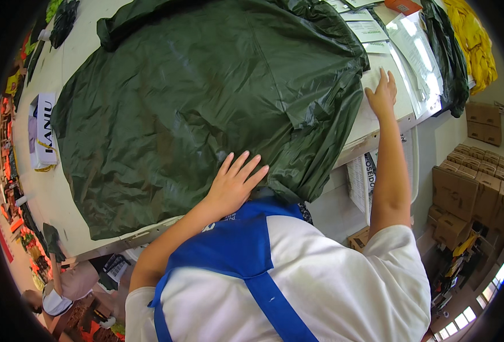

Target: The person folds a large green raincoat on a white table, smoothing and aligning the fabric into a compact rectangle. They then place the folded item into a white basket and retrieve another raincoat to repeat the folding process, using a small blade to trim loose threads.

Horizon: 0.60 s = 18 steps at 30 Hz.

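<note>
Head view: dark green garment (206,108) of thin, glossy, crinkled plastic-like sheet lies spread across the white table (64,188), covering most of it, with its near hem hanging over the table's front edge. Left hand (235,182) rests flat on the garment near that edge, fingers spread and straight, gripping nothing. Right hand (382,94) lies open, palm down, at the garment's right edge, fingertips on the bare tabletop just beside the fabric; it clasps nothing either. Beyond it lie clear plastic sleeves (417,62) with paper sheets inside, smooth and shiny, and a yellow garment (471,40) bunched at the far right corner. A white paper bag (42,134) with yellow handles lies on its side at the table's left; what it holds cannot be told. Brown cardboard boxes (463,188), closed and square-edged, are stacked on the floor to the right.
</note>
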Each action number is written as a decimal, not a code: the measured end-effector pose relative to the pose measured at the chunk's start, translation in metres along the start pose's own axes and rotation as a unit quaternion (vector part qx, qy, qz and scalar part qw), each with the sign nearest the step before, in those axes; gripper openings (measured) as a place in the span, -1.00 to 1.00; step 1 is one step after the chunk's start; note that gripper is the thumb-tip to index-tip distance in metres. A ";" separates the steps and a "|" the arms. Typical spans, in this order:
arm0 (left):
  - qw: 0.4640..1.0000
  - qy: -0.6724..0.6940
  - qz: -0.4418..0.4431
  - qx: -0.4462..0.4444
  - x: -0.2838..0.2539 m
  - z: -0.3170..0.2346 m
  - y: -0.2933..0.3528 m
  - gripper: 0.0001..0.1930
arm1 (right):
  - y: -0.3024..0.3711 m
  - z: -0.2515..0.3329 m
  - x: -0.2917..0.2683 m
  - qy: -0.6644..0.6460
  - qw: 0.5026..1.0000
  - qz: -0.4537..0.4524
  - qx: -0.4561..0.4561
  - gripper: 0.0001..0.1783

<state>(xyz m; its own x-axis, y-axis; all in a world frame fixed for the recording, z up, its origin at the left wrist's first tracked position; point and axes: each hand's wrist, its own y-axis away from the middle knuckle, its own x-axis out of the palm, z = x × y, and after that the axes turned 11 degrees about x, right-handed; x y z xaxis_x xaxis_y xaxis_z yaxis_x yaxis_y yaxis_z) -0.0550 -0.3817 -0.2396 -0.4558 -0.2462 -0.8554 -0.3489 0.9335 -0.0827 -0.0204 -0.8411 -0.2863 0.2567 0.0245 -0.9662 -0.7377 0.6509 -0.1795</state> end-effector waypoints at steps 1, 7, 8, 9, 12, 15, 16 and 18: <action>1.000 -0.017 -0.008 0.012 0.008 0.004 -0.001 -0.38 | 0.016 -0.009 0.002 -0.067 0.997 -0.025 -0.042 -0.23; 0.993 0.084 -0.064 -0.053 -0.003 -0.007 -0.001 -0.40 | 0.237 0.004 -0.038 -0.123 0.983 0.099 -0.098 -0.19; 0.990 0.108 -0.074 -0.060 -0.005 -0.008 0.001 -0.40 | 0.266 0.019 -0.051 -0.094 0.979 0.145 -0.112 -0.10; 0.986 0.132 -0.082 -0.064 -0.006 -0.008 0.002 -0.40 | 0.289 0.032 -0.058 -0.138 0.968 0.190 -0.089 -0.01; 0.972 0.191 -0.102 -0.090 -0.016 -0.011 -0.001 -0.44 | 0.303 0.070 -0.041 -0.208 0.970 0.123 -0.011 0.02; 0.943 0.280 -0.136 -0.119 -0.034 -0.008 -0.003 -0.47 | 0.290 0.076 -0.011 -0.400 0.905 0.107 0.098 -0.17; 0.934 0.300 -0.154 -0.116 -0.041 -0.008 -0.003 -0.47 | 0.278 0.080 -0.021 -0.351 0.932 0.085 0.029 -0.26; 0.927 0.313 -0.168 -0.119 -0.057 -0.007 -0.001 -0.47 | 0.242 0.094 -0.079 -0.244 0.963 0.039 -0.111 -0.44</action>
<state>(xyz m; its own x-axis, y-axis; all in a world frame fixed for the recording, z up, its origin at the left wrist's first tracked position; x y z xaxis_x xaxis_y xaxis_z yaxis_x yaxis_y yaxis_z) -0.0346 -0.3704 -0.1876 -0.6485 -0.6857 -0.3307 -0.6941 0.7109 -0.1130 -0.1609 -0.6144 -0.2356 0.4173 0.4552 -0.7865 -0.8680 0.4558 -0.1968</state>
